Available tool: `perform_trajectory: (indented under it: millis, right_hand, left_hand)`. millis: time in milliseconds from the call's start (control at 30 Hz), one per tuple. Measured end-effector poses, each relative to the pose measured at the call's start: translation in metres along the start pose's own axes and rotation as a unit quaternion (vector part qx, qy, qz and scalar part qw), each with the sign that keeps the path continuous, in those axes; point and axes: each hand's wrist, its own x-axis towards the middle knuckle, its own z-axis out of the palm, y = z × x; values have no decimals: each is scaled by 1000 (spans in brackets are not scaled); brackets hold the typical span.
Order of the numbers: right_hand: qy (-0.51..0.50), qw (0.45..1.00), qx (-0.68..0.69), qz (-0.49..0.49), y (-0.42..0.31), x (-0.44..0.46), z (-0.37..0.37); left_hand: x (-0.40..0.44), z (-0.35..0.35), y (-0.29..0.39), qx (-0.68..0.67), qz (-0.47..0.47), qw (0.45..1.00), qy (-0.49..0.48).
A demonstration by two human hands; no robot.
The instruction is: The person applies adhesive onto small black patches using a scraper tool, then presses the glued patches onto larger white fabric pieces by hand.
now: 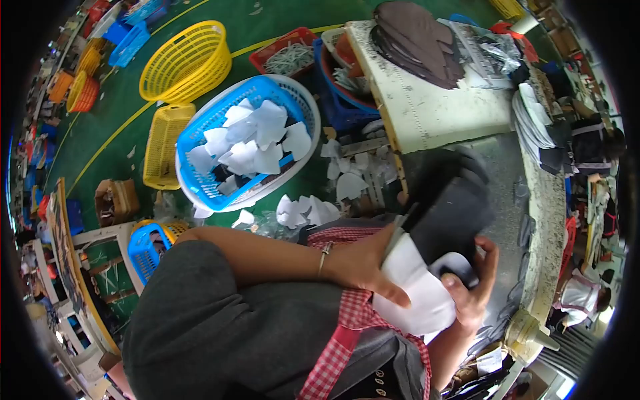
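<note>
A white, smooth curved sheet piece [417,283] is held between both hands over my lap. My left hand [367,263] reaches in from the left with its thumb pressed on the white piece and its other fingers hidden behind it. On the other side, my right hand [473,287] has its thumb and fingers closed around the white piece's edge and a small dark piece with a pale rim. Just beyond the hands is a black flat piece [450,217], blurred at its far end; I cannot tell whether it is joined to the white one.
A blue basket [267,83] full of white cut pieces sits inside a white tub, left of the worktable [440,120]. Dark brown pieces [417,40] are stacked on the table. Yellow baskets [220,60] stand on the green floor. Another person [580,297] is far right.
</note>
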Motion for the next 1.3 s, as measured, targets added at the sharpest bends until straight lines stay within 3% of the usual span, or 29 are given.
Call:
perform_trajectory:
  millis: [67,167,267,367,433,500,567,633,700,767,800,833,900,1000,1100,1133,1200,1300]
  right_hand:
    - [-18,1000,10,-5,-4,10,8]
    - [-13,999,-31,-38,-4,21,8]
    - [91,976,44,-194,-6,40,14]
    - [173,961,46,-211,-5,52,0]
    - [206,959,50,-186,3,54,-14]
    - [226,963,46,-136,16,64,-32]
    - [246,956,136,-83,22,79,-50]
    - [259,942,203,-58,26,102,-75]
    - [273,928,247,-53,30,130,-108]
    - [268,899,344,-46,40,167,-148]
    - [261,881,392,-45,44,187,-167]
    - [285,870,402,-30,45,208,-180]
    - [326,847,419,3,45,251,-198]
    - [371,827,413,85,71,312,-225]
    - [384,787,479,64,84,359,-233]
    - [420,780,454,91,77,362,-233]
    - [383,812,429,104,83,369,-240]
    - [289,863,401,103,83,371,-247]
  left_hand:
    - [1,-6,1,10,-16,999,46]
    - [14,-24,10,-27,-79,996,28]
    - [38,-42,36,54,23,995,77]
    - [80,-70,82,90,121,986,76]
    - [108,-90,131,73,28,993,90]
    - [153,-129,149,86,-5,995,57]
    - [190,-150,161,159,-52,985,48]
    - [215,-172,151,226,-105,963,101]
    - [215,-173,161,252,-119,959,59]
    - [211,-166,169,423,-65,901,62]
    - [206,-160,180,624,-90,763,146]
    - [204,-132,201,707,-157,666,176]
    - [204,-113,204,790,44,557,252]
    - [250,-68,215,687,248,664,158]
    - [361,-45,194,603,127,787,-34]
    - [393,-41,188,623,92,774,-62]
    - [452,-52,164,745,163,642,-73]
    - [525,-70,144,675,126,697,-207]
